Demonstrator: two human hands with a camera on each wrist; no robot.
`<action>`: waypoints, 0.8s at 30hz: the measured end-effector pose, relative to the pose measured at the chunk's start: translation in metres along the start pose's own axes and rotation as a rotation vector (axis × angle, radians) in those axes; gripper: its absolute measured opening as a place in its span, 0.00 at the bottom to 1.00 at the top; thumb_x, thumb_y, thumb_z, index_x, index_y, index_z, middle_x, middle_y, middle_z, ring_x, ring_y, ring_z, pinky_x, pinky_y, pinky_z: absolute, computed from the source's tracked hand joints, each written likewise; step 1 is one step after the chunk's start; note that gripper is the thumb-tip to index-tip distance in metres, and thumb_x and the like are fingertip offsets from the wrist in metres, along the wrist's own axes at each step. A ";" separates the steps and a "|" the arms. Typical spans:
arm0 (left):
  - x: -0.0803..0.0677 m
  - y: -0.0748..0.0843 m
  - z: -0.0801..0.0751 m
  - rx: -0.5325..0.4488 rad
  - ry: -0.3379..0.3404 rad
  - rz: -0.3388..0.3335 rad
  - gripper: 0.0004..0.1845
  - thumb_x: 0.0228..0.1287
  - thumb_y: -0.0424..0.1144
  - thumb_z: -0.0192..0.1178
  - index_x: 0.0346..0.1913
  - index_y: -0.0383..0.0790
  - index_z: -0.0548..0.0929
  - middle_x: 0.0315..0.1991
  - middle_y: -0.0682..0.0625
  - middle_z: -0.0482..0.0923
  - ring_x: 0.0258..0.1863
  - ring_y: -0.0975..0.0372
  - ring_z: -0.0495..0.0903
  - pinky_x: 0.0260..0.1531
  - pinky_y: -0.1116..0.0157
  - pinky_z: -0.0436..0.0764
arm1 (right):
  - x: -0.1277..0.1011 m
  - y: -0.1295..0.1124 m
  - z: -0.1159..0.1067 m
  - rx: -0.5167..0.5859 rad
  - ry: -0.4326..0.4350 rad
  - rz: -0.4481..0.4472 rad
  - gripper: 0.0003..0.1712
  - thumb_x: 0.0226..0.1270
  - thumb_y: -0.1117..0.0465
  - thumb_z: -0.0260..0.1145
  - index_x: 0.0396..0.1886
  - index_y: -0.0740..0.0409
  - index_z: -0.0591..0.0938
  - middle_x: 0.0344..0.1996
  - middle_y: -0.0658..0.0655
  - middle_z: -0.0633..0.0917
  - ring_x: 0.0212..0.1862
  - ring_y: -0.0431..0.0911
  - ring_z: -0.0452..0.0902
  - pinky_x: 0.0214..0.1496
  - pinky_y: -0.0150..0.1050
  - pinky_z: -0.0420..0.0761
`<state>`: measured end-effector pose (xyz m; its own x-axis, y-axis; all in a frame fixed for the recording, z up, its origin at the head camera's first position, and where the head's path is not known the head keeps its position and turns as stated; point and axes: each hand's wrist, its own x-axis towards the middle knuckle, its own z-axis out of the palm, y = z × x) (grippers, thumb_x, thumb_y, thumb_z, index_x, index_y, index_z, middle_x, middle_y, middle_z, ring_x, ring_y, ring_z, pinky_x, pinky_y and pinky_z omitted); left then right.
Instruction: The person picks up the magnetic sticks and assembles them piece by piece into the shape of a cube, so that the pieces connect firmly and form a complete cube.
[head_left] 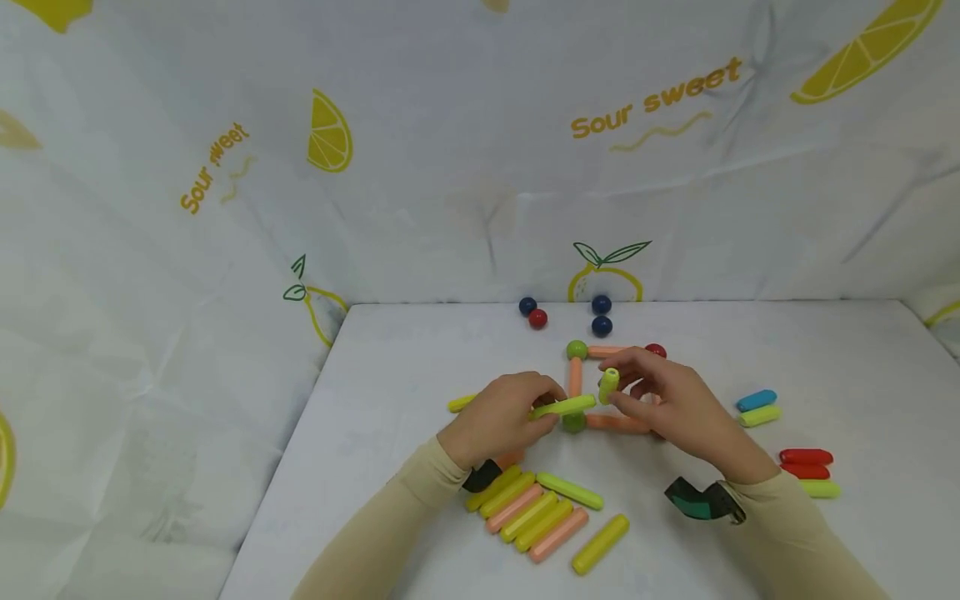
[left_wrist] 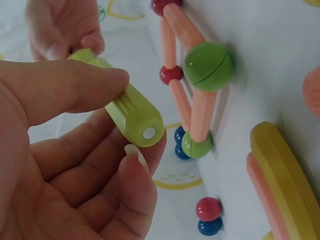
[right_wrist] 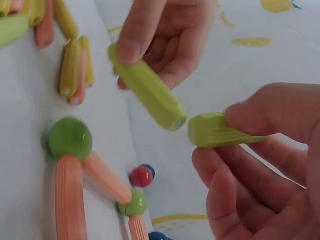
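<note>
My left hand (head_left: 504,419) pinches a lime-green magnetic stick (head_left: 572,405) between thumb and fingers; its magnet end shows in the left wrist view. In my right hand (head_left: 671,410) is a second lime-green stick (right_wrist: 210,131), gripped by thumb and fingertips and tilted up in the head view. The facing ends of both sticks come close together in the right wrist view. Below the hands lies a frame of orange sticks (head_left: 617,425), joined at its corners by green balls (head_left: 576,350) and red balls (head_left: 655,351). My right hand hides part of its right side.
A row of yellow and orange sticks (head_left: 528,515) lies near the front, with a loose yellow stick (head_left: 601,544) beside it. Blue balls (head_left: 602,326) and a red ball (head_left: 537,318) sit at the back edge. Red sticks (head_left: 806,457) and a blue stick (head_left: 756,400) lie right.
</note>
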<state>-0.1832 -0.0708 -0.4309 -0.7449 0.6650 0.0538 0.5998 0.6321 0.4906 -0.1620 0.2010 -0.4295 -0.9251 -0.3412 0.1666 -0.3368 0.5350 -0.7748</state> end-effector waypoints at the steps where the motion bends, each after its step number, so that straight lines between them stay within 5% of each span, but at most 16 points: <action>1: 0.000 0.000 0.001 -0.014 -0.005 -0.004 0.12 0.76 0.40 0.68 0.58 0.45 0.87 0.48 0.56 0.88 0.43 0.68 0.82 0.49 0.74 0.82 | -0.001 0.000 -0.001 0.061 0.000 0.015 0.18 0.77 0.57 0.73 0.62 0.48 0.82 0.51 0.51 0.88 0.47 0.44 0.86 0.30 0.35 0.84; 5: 0.001 0.000 0.005 -0.092 -0.021 -0.025 0.12 0.77 0.39 0.68 0.58 0.44 0.86 0.48 0.57 0.88 0.44 0.70 0.83 0.51 0.75 0.82 | 0.000 0.000 -0.002 0.246 -0.019 0.048 0.17 0.80 0.58 0.70 0.63 0.48 0.79 0.54 0.55 0.87 0.50 0.40 0.89 0.25 0.37 0.82; 8: 0.002 0.000 0.006 -0.143 -0.019 -0.040 0.12 0.77 0.40 0.67 0.58 0.45 0.85 0.49 0.57 0.88 0.44 0.72 0.83 0.50 0.76 0.82 | 0.002 0.002 -0.002 0.244 -0.014 0.043 0.16 0.80 0.58 0.70 0.61 0.52 0.80 0.55 0.56 0.86 0.54 0.33 0.88 0.38 0.33 0.86; 11: 0.003 0.000 0.006 -0.166 -0.013 -0.048 0.12 0.77 0.40 0.67 0.58 0.45 0.84 0.48 0.58 0.88 0.44 0.73 0.83 0.49 0.76 0.82 | 0.002 0.003 -0.002 0.247 -0.021 0.069 0.15 0.80 0.58 0.70 0.60 0.53 0.81 0.56 0.56 0.84 0.49 0.33 0.88 0.30 0.34 0.84; 15: 0.008 -0.001 0.004 -0.155 -0.022 -0.051 0.13 0.77 0.41 0.68 0.59 0.46 0.84 0.48 0.58 0.88 0.44 0.73 0.83 0.47 0.76 0.82 | 0.005 0.007 -0.005 0.240 -0.016 0.092 0.16 0.80 0.56 0.69 0.62 0.54 0.81 0.58 0.57 0.85 0.49 0.34 0.89 0.34 0.32 0.86; 18: 0.022 0.002 0.003 -0.137 -0.045 -0.054 0.14 0.77 0.43 0.68 0.61 0.46 0.85 0.47 0.58 0.88 0.44 0.73 0.83 0.46 0.76 0.81 | 0.008 0.013 -0.012 0.189 0.041 0.137 0.19 0.81 0.55 0.69 0.65 0.53 0.80 0.57 0.59 0.88 0.51 0.31 0.88 0.52 0.27 0.85; 21: 0.047 0.007 0.004 -0.119 -0.061 -0.077 0.15 0.76 0.45 0.69 0.60 0.46 0.87 0.44 0.59 0.88 0.42 0.72 0.82 0.44 0.75 0.81 | 0.012 0.022 -0.021 0.146 0.106 0.232 0.22 0.82 0.50 0.67 0.69 0.50 0.79 0.61 0.58 0.86 0.49 0.26 0.85 0.50 0.22 0.83; 24: 0.070 0.011 0.009 -0.101 -0.073 -0.143 0.15 0.74 0.46 0.71 0.58 0.47 0.88 0.40 0.60 0.87 0.37 0.71 0.82 0.39 0.74 0.81 | 0.017 0.032 -0.026 0.097 0.145 0.287 0.24 0.82 0.48 0.66 0.71 0.48 0.79 0.64 0.59 0.85 0.51 0.31 0.87 0.49 0.21 0.80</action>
<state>-0.2267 -0.0137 -0.4295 -0.7947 0.6011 -0.0844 0.4545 0.6813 0.5738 -0.1929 0.2322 -0.4352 -0.9975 -0.0694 0.0128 -0.0469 0.5152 -0.8558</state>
